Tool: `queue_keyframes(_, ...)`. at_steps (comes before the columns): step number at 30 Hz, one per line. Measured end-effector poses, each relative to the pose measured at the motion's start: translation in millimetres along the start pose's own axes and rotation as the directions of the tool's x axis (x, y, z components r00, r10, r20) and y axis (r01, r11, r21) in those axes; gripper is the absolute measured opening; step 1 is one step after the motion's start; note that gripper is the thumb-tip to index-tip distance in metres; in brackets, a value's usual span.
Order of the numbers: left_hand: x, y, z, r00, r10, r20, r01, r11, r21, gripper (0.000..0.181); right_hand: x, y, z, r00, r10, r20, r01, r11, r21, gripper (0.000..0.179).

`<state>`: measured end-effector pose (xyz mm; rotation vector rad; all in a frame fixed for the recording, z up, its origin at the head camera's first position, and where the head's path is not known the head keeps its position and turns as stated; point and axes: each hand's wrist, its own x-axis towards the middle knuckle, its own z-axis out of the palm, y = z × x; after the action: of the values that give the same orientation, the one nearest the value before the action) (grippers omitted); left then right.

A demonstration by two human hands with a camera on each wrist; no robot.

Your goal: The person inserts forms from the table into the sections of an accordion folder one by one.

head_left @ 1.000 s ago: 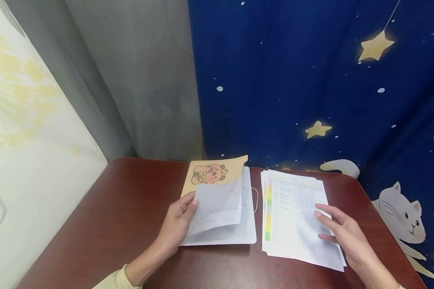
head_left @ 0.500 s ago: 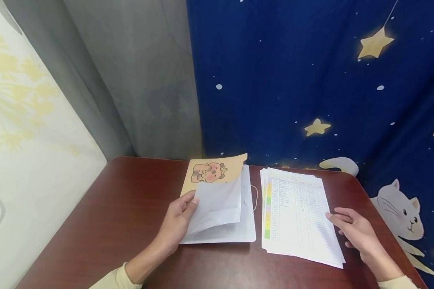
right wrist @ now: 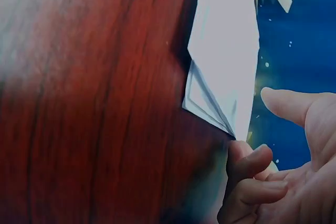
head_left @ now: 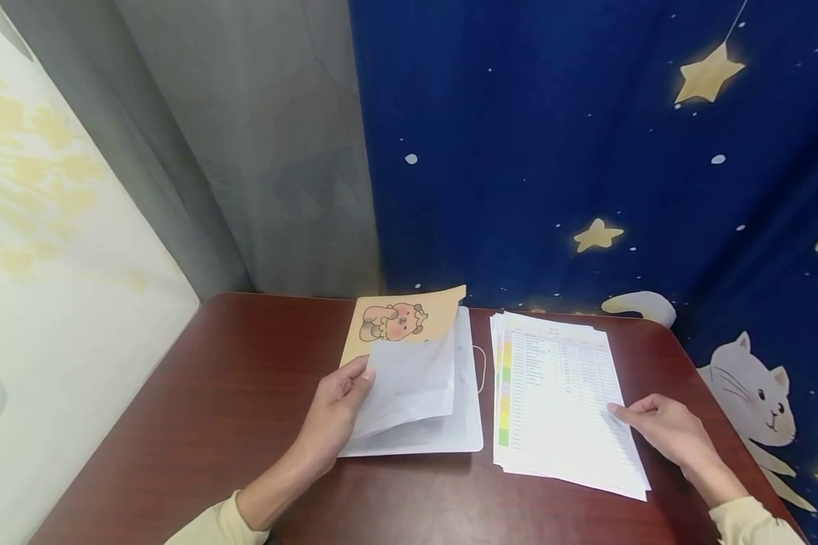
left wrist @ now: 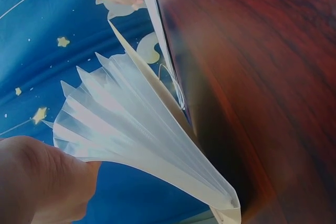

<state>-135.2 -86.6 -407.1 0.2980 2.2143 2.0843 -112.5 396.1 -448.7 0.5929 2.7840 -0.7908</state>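
Observation:
An accordion folder [head_left: 414,382] with translucent pockets and a tan cartoon-animal cover lies partly fanned open at the table's centre. My left hand [head_left: 341,401] pinches the near pocket sheets at the left edge. In the left wrist view, the pleated pockets [left wrist: 121,114] spread apart beyond my left thumb. To the right lies a stack of printed sheets [head_left: 559,409], with coloured cells down its left side. My right hand [head_left: 668,428] is at the stack's right edge. Its bent fingers [right wrist: 252,161] meet the paper edge, while the thumb [right wrist: 286,103] stands apart from them.
The red-brown table [head_left: 245,378] carries both paper stack and folder. A thin white elastic loop [head_left: 480,369] sticks out from the folder's right side. Behind the table hang a grey curtain [head_left: 279,151] and a blue star-patterned curtain [head_left: 504,151]; a white wall [head_left: 61,303] is at left.
My right hand has moved from over the printed sheets to their right edge, its fingers drawing together there. The left hand keeps its hold on the folder's pockets.

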Motion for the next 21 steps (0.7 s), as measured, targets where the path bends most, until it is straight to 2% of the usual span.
queue_keyframes(21,2.8,0.8,0.6,1.0,0.013,0.02,-0.013,1.0,-0.007,0.028,6.5,-6.7,8.2,1.0,-0.008,-0.003,0.007,0.987,-0.161,0.088)
